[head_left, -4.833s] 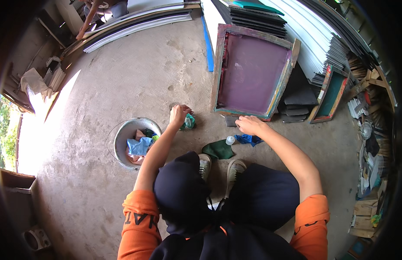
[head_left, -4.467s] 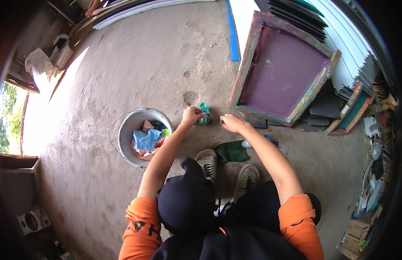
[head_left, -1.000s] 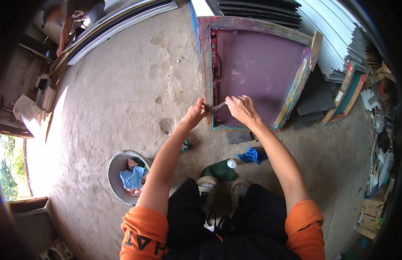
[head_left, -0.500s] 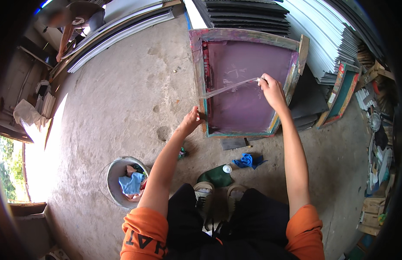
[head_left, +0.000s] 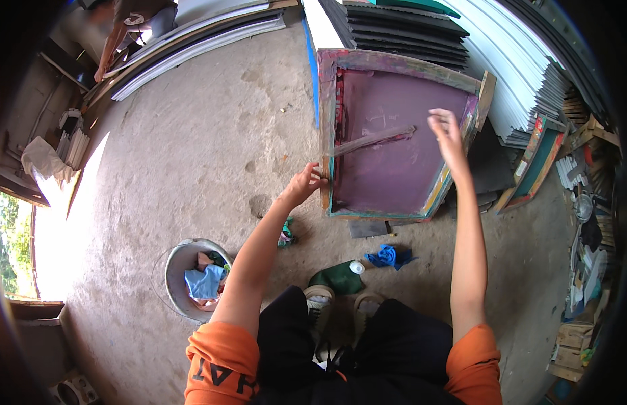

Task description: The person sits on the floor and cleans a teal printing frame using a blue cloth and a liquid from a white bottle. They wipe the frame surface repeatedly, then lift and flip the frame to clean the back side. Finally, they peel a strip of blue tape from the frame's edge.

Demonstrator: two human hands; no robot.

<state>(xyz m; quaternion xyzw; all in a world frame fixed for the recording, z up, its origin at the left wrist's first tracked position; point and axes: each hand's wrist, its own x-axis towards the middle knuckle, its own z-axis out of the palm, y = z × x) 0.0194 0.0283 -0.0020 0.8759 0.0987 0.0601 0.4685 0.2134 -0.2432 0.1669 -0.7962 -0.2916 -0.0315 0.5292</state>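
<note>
A wooden-framed printing screen [head_left: 402, 179] with dull purple mesh and paint-stained edges stands tilted in front of me. At its left rail my left hand [head_left: 305, 184] grips the edge, fingertips on the wood. Across the mesh, from that rail toward the middle, sticks a strip of clear tape [head_left: 375, 140], partly peeled-looking, with reddish stains at its far end. My right hand [head_left: 447, 127] hovers over the right part of the mesh, fingers apart and holding nothing, a short way from the tape's end.
A metal bucket [head_left: 173, 277] of rags stands at left on the concrete floor. Near my feet lie a green container [head_left: 337, 277] with a white cap and a blue cloth [head_left: 389, 256]. Dark sheets [head_left: 408, 34] are stacked behind the screen; a smaller frame [head_left: 535, 162] leans right. Another person [head_left: 134, 20] bends at far left.
My right hand has let go of the tape's end and moved right. The tape now lies against the mesh instead of being stretched. My left hand stays at the frame's left edge.
</note>
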